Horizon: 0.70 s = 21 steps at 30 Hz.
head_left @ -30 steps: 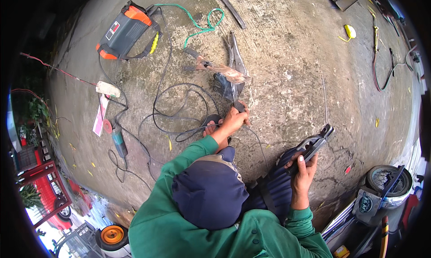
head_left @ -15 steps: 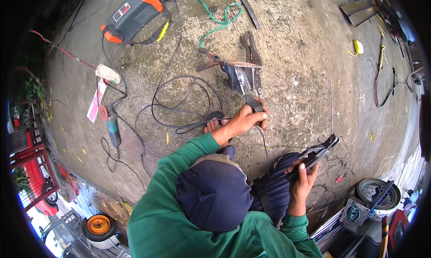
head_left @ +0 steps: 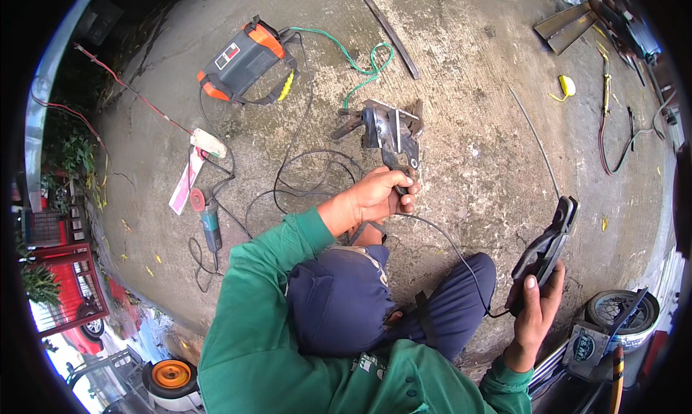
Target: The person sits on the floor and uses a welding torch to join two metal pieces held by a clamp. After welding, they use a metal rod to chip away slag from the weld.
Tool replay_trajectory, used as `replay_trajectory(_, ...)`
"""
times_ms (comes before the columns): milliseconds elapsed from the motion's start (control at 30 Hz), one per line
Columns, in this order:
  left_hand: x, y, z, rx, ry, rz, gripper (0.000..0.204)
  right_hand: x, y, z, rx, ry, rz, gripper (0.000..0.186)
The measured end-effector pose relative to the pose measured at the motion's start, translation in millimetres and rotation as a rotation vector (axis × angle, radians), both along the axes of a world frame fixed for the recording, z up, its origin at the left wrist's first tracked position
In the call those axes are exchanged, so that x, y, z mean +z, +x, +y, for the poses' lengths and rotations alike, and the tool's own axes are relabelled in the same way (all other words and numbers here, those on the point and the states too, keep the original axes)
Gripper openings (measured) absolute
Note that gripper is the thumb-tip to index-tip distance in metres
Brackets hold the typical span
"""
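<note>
My left hand is closed round the lower dark arm of a welded metal bracket, holding it just above the concrete. Rusty plates and a clamp-like piece stick out from the bracket's left side. Off to the right, my right hand grips a black welding electrode holder, its jaws upward. From those jaws a long thin welding rod points up and left, away from the bracket. A black cable runs from the holder's base across my bent knee toward my left hand.
An orange-and-grey welding machine stands far left, a green wire trailing from it. An angle grinder lies at left near looped cables. A flat steel bar, yellow tape measure and spoked wheel lie around.
My right hand has moved right with the electrode holder, now held more upright. The bracket has turned in my left hand, its rusty plates now lower. The whole view has shifted a little.
</note>
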State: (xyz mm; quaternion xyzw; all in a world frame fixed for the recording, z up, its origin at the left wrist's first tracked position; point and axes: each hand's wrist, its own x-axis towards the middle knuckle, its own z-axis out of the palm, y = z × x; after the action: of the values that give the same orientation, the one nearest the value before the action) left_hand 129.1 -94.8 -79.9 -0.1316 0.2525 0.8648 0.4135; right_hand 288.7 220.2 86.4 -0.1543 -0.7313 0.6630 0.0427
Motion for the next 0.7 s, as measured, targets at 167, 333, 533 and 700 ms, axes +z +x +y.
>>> replay_trajectory(167,41.9,4.6,-13.3,-0.086,-0.377,-0.064,0.025,45.7,31.1,24.0,-0.028,-0.176,0.018,0.054)
replay_trajectory(333,73.6,2.9,-24.4,-0.044,-0.595,0.033,0.019,33.0,55.0,33.0,0.032,-0.209,0.188,0.054)
replay_trajectory(533,84.8,1.3,-17.6,-0.127,-0.811,0.127,0.014,18.5,50.2,22.2,0.213,0.104,0.039,0.054)
replay_trajectory(700,67.5,7.4,-6.4,0.099,-0.695,0.179,0.015,27.3,61.1,15.2,0.301,0.212,0.099,0.054)
